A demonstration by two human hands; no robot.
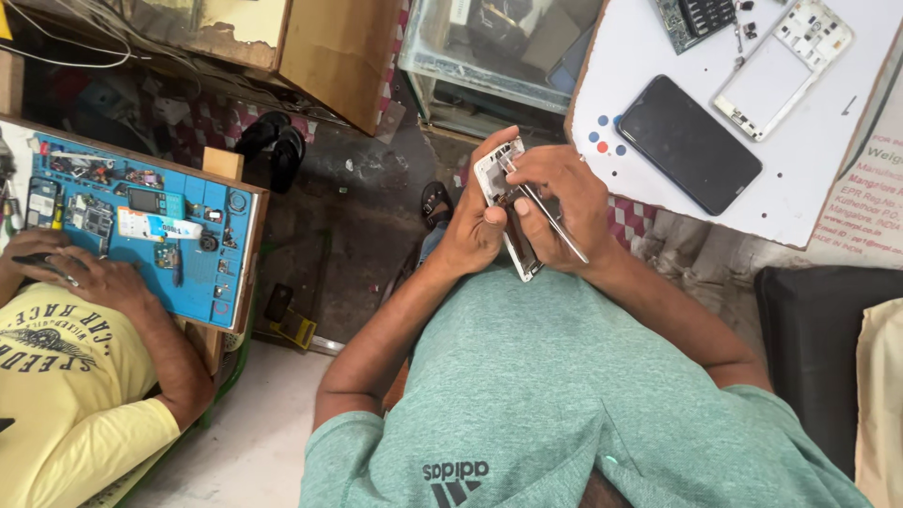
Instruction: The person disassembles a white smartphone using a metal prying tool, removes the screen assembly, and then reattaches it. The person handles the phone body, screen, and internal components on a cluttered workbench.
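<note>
1. Your left hand (475, 226) grips an opened white phone body (503, 202), fingers wrapped round its left edge, thumb over the front; the phone sits tilted, held over your lap, just below-left of the white worktop (818, 160).
2. Your right hand (560, 202) lies on the phone body's right side, fingers pinched narrow on thin metal tweezers (550, 214); the tips point up-left into the phone's open innards, the rear end sticks out down-right past your thumb.
3. Both hands touch the phone and each other; what the tweezer tips hold is too small to tell.
4. On the white worktop, up-right of the phone body: a black smartphone (689, 143) lying flat, screen dark, diagonal.
5. Further up-right of the phone body: a white phone frame (783, 68), empty middle, near the worktop's top edge; a green circuit board (694, 19) to its left, cut by the picture edge; small screws and bits between them.
6. Blue and red dots (602, 141) printed on the worktop, just left of the black smartphone.
7. Far left of the phone body: another person in a yellow shirt (66, 395), hand (89, 275) resting on a blue repair mat (141, 226) crowded with phone parts.
8. Black sandals (275, 141) on the floor, up-left of the phone body.
</note>
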